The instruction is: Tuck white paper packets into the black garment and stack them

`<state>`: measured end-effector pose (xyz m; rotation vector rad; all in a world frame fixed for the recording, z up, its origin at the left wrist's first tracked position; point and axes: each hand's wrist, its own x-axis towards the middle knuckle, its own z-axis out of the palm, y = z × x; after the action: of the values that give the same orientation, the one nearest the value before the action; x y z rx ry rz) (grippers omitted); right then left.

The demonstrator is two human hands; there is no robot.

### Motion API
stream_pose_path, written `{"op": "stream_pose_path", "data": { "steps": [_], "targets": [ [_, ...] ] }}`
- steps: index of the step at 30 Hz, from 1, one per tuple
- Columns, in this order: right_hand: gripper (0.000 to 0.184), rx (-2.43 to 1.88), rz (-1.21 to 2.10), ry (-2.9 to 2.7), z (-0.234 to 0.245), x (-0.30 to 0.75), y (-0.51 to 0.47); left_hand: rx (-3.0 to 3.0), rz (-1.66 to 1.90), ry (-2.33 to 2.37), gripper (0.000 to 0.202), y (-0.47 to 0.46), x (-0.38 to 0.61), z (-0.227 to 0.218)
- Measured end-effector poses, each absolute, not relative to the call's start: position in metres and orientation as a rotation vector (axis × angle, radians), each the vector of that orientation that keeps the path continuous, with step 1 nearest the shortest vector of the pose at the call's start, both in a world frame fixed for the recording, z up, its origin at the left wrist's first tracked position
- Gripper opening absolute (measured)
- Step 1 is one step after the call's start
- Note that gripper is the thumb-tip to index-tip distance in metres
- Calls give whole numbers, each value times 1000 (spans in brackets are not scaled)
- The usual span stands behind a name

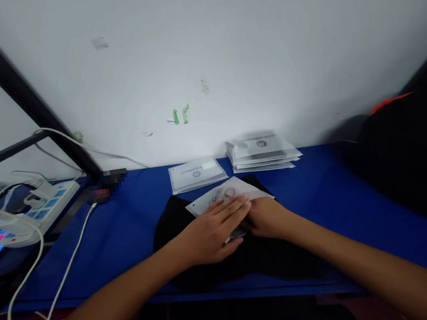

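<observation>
A frosted plastic zip bag [236, 184] with a round dark logo lies at a slant on a black cloth [182, 222]. My left hand [211, 229] rests palm down over the near part of the bag, fingers stretched out to the right. Curled in against the bag's near right edge is my right hand [267, 217], closed there. Its fingertips are hidden behind my left fingers. A bit of the bag's pale edge shows below the left palm.
Behind the cloth lies another frosted bag [197, 174], with a stack of several such bags [262, 153] to its right against the wall. A white power strip [51, 206] and cables [77, 248] are at left. A large black object [420, 162] fills the right of the blue table [123, 236].
</observation>
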<state>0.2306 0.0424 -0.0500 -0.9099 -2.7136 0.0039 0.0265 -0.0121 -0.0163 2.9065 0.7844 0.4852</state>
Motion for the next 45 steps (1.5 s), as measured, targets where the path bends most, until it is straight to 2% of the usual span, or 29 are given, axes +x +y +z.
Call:
{"op": "stream_pose_path", "data": {
  "steps": [6,10,14,19,21,24,30,37,45],
  "targets": [
    [28,-768,-90,-2848,-58,233,43,2975,322,769,98,-7,25,-15],
    [29,-750,-152,-2819,-75,231,46,3015,315,705,99,-9,26,-16],
    [25,-814,-97,-2744,-64,234,49,3012,537,696,84,-4,22,-18],
    [33,-670,-117,-2370,-33,241,44,2919,1176,756,32,5,11,-14],
    [34,-526,-208,-2213,-26,242,38,2888,1335,741,22,6,10,-11],
    [36,-327,-382,-2119,-23,238,29,2915,1397,716,19,2,15,-9],
    [13,-127,-461,-2150,-24,228,17,2984,1327,715,18,-6,27,-13],
    [17,-253,-400,-2181,-22,234,26,2858,1405,701,20,-4,19,-13],
    [6,-709,-372,-2254,-21,287,79,2725,1683,804,14,4,1,-4]
  ]
}}
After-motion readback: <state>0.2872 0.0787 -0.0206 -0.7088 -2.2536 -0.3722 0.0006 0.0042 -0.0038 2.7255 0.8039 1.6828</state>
